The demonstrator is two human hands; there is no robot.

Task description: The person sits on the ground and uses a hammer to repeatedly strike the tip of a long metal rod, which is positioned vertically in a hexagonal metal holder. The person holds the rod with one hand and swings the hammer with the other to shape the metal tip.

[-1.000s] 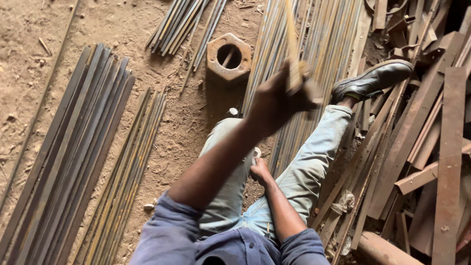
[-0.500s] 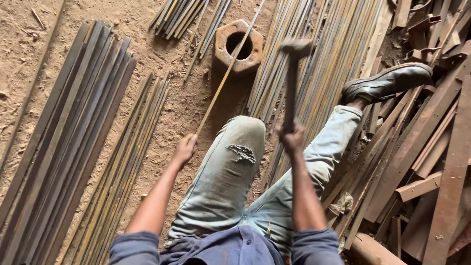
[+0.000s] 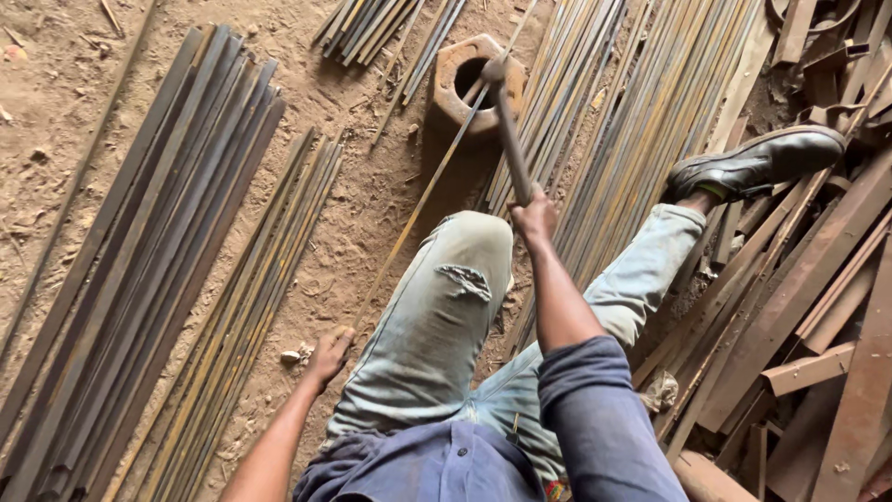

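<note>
Dirt floor (image 3: pixel 84 112) lies bare only at my 10 and 11 o'clock; elsewhere stock crowds in. I see dark flat bars (image 3: pixel 139 270) running along 9 o'clock, thin rusty rods (image 3: pixel 242 316) just beside them, a wide spread of long rods (image 3: pixel 641 112) at 1 o'clock, and heavy scrap bars (image 3: pixel 818 307) heaped at 3 o'clock, cut off by the frame edge. My right hand (image 3: pixel 534 216) is clamped on a hammer (image 3: pixel 506 130), whose head sits at the rim of a hexagonal steel block (image 3: pixel 478 79) at 12 o'clock. The block has a round hole through it; I cannot tell what, if anything, is inside, since the hole is dark. A single thin rod (image 3: pixel 423 200) lies slantwise across the block under the hammer head. My left hand (image 3: pixel 327 353), at 7 o'clock, closes on that rod's near end, though its fingers are hard to make out. A black shoe (image 3: pixel 757 163) rests on the rods at 2 o'clock.
</note>
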